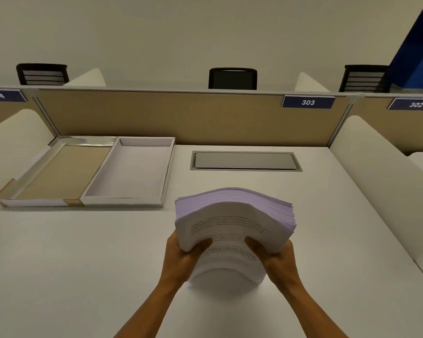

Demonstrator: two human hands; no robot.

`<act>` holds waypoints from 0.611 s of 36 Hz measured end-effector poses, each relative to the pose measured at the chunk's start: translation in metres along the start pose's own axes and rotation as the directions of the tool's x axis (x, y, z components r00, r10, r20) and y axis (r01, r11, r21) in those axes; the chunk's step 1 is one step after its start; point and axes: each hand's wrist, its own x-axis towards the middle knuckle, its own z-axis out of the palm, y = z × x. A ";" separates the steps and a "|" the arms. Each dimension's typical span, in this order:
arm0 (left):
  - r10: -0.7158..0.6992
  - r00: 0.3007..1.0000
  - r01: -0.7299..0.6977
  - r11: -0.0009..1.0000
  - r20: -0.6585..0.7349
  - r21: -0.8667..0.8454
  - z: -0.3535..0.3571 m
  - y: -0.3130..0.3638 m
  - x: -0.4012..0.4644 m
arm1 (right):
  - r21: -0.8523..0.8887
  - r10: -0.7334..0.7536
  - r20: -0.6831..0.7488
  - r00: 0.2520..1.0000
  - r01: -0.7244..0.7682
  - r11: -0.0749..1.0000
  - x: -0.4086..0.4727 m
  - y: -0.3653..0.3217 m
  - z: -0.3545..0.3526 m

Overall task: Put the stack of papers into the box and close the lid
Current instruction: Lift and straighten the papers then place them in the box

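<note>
A thick stack of printed white papers (232, 215) is held above the desk, bowed upward in the middle. My left hand (183, 252) grips its left side and my right hand (274, 257) grips its right side, thumbs on top. The box (166, 172) lies open at the far left of the desk, a shallow white tray with nothing inside. Its lid (59, 172) is folded out flat to the left, tan inside.
A grey cable hatch (244, 161) is set into the desk (83, 264) behind the stack. A tan partition (181, 118) with signs 304, 303 and 302 closes the back. White side dividers (376, 167) flank the desk. Black chairs stand beyond.
</note>
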 end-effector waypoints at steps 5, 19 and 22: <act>0.006 1.000 -0.006 1.000 0.012 0.011 0.001 -0.007 0.003 | -0.019 0.023 -0.019 1.000 -0.023 1.000 -0.002 0.002 0.000; 0.027 1.000 -0.027 1.000 0.000 0.016 0.006 -0.005 0.013 | 0.005 0.047 -0.012 0.999 -0.047 0.999 0.005 0.006 0.001; 0.055 0.998 -0.055 0.998 -0.021 0.014 0.008 -0.004 0.012 | 0.023 0.032 -0.020 0.999 -0.032 0.999 0.007 0.003 0.004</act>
